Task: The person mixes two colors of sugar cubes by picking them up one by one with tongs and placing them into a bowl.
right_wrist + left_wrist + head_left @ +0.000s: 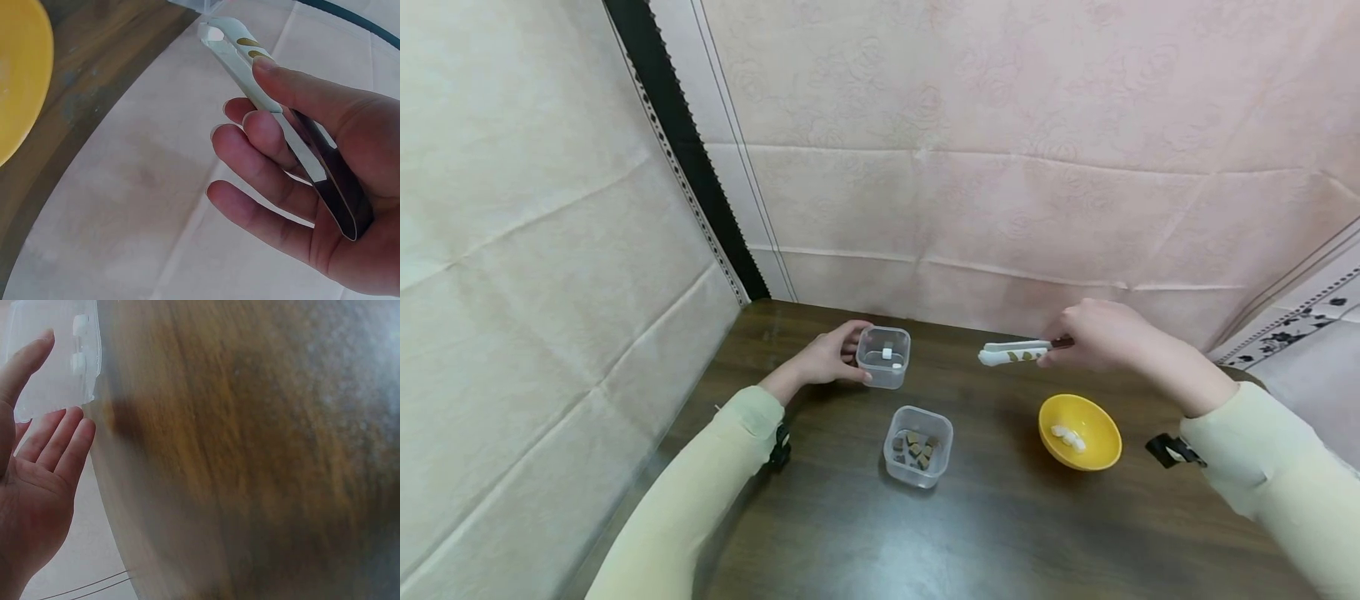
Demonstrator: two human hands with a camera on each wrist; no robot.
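My left hand [829, 357] grips a small clear plastic container [883, 377] at its left side, thumb at the front and fingers behind. Two small white pieces [79, 362] lie inside it. In my right hand [1093, 335] are small tongs [1017, 352], with white tips and a dark metal bend, pinched between thumb and fingers. A white piece [215, 34] sits between the tong tips, seen in the right wrist view. The tongs hover between that container and a yellow bowl [1105, 433], which holds several white pieces [1067, 437].
A second clear container [917, 482] with several brown pieces [917, 450] stands nearer on the dark wooden table [985, 533]. Cloth-covered walls [1000, 208] rise along the table's back and left edges.
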